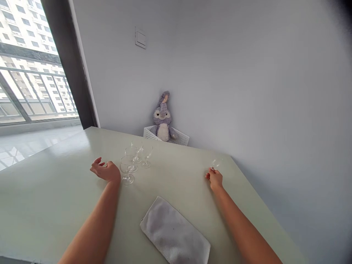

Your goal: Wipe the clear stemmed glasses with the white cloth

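My left hand (106,171) is raised over the table with its fingers loosely apart and nothing in them. Just to its right stand several clear stemmed wine glasses, upright and close together, the nearest glass (128,179) beside my wrist. On the right side of the table, my right hand (215,178) has its fingers closed around another wine glass (217,163). That glass leans over, its bowl pointing away from me, and my fingers hide part of its stem. A folded grey cloth (176,233) lies between my forearms, touched by neither hand.
The pale green table (55,198) meets the wall along its right and far sides. Behind its far edge, a purple plush rabbit (162,121) sits in a white perforated basket (181,138). A light switch (140,38) is on the wall, and a glazed opening (35,91) is at the left.
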